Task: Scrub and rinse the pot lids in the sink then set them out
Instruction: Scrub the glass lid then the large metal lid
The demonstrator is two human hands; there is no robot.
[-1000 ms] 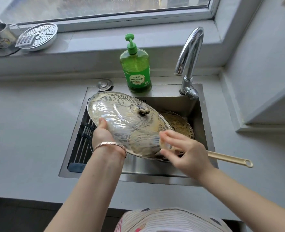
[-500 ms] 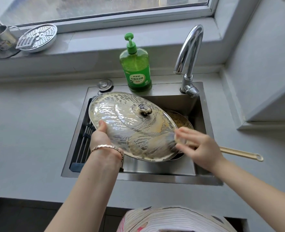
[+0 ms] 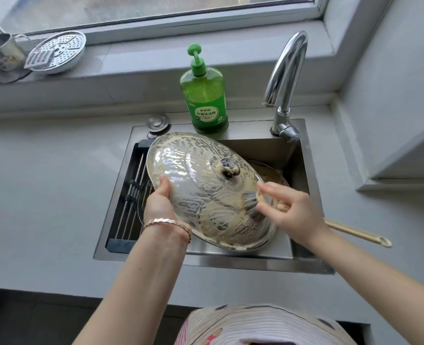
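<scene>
Lid: soapy glass lid (image 3: 201, 175) is tilting above the sink (image 3: 230, 265).
Left hand (image 3: 158, 207): is gripping the lid's left rim, thumb on top.
Right hand (image 3: 290, 215): is pinching a scrubber (image 3: 249, 200) against the lid, over the sink's right half.

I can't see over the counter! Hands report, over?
Left hand grips rim of large soapy glass pot lid, tilted over steel sink. Right hand scrubs it with grey wire scrubber. Pan with long beige handle lies underneath.
</scene>
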